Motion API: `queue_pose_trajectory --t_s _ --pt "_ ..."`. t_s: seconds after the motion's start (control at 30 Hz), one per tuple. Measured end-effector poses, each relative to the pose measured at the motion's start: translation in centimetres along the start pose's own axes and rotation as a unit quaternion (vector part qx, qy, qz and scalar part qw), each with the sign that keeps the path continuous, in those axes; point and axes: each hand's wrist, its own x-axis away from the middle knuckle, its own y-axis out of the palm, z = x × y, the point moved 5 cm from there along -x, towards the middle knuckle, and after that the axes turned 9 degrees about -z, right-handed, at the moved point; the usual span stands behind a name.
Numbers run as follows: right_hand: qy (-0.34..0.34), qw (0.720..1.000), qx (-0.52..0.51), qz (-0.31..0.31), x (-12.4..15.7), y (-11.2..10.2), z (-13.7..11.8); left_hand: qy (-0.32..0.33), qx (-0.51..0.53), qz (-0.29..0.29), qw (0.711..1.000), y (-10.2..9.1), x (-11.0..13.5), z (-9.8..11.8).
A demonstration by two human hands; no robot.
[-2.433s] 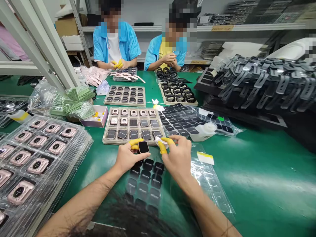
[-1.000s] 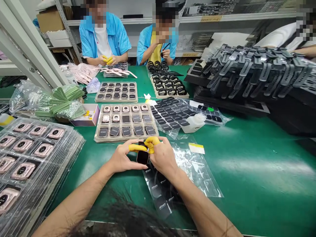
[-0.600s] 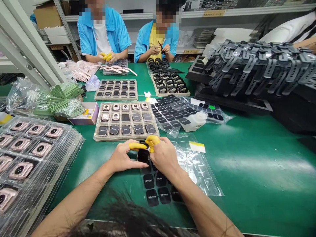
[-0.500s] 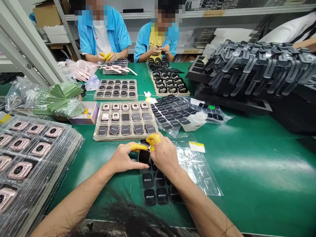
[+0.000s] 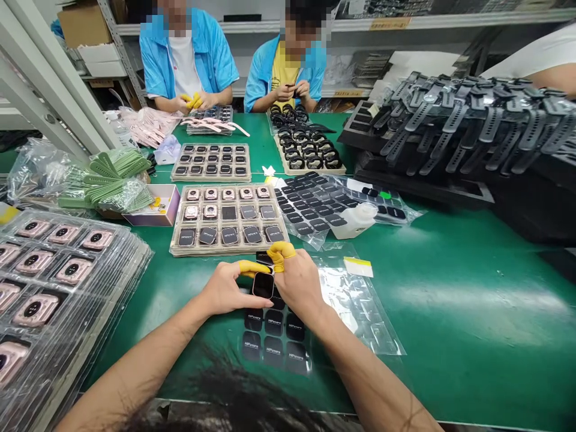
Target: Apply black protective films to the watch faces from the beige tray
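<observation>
My left hand [image 5: 225, 289] and my right hand [image 5: 299, 282] meet over the green table, both closed on a small square watch body [image 5: 263, 284] with a black screen. Yellow finger cots cover the tips that pinch its top edge. Under my hands lies a clear sheet of black screen stickers [image 5: 274, 336]. Just beyond them stands a tray of watch bodies [image 5: 228, 219], some pink-backed, some with black faces up.
Stacked clear trays of pink watch bodies [image 5: 49, 270] fill the left. Green straps in bags [image 5: 112, 180], a small box [image 5: 159, 207], a white bottle [image 5: 355, 221], sticker sheets [image 5: 324, 204] and racks of black straps [image 5: 472, 126] lie around. Two people in blue work opposite.
My right hand dropped a white wipe and came in beside the left onto the watch body. The sticker sheet under my hands shifted to lie flat nearer me.
</observation>
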Motion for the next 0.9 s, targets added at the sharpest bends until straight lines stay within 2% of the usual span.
queue_pose_trajectory --t_s 0.07,0.13,0.2,0.27,0.33,0.4,0.5,0.63,0.9 --pt "0.028 0.995 -0.089 0.041 -0.4 -1.2 0.0 -0.031 0.000 -0.003 1.000 0.2 -0.1 -0.1" --pt "0.087 0.968 -0.228 0.059 -0.8 -2.3 0.7 -0.060 -0.015 0.011 0.998 0.2 -0.1 -0.4" --pt "0.153 0.918 -0.365 0.017 -1.2 -2.8 1.6 -0.083 -0.010 0.040 0.996 -0.1 -0.2 -1.0" --pt "0.202 0.868 -0.450 -0.054 -1.4 -2.9 2.2 -0.097 0.022 0.065 0.993 -0.3 -0.3 -1.7" --pt "0.234 0.836 -0.484 -0.113 -1.4 -2.7 2.4 -0.106 0.048 0.080 0.990 -0.3 -0.4 -2.2" --pt "0.258 0.818 -0.492 -0.151 -1.2 -2.2 2.3 -0.109 0.052 0.090 0.989 -0.3 -0.4 -2.4" --pt "0.271 0.804 -0.496 -0.186 -0.7 -0.6 1.6 -0.104 0.051 0.096 0.989 -0.2 -0.4 -2.4" --pt "0.268 0.806 -0.489 -0.197 -0.3 1.2 0.7 -0.083 0.029 0.094 0.992 -0.1 -0.5 -2.2" --pt "0.317 0.814 -0.456 -0.172 0.2 1.5 1.3 -0.094 -0.040 0.108 0.989 -0.4 -0.3 -1.6"
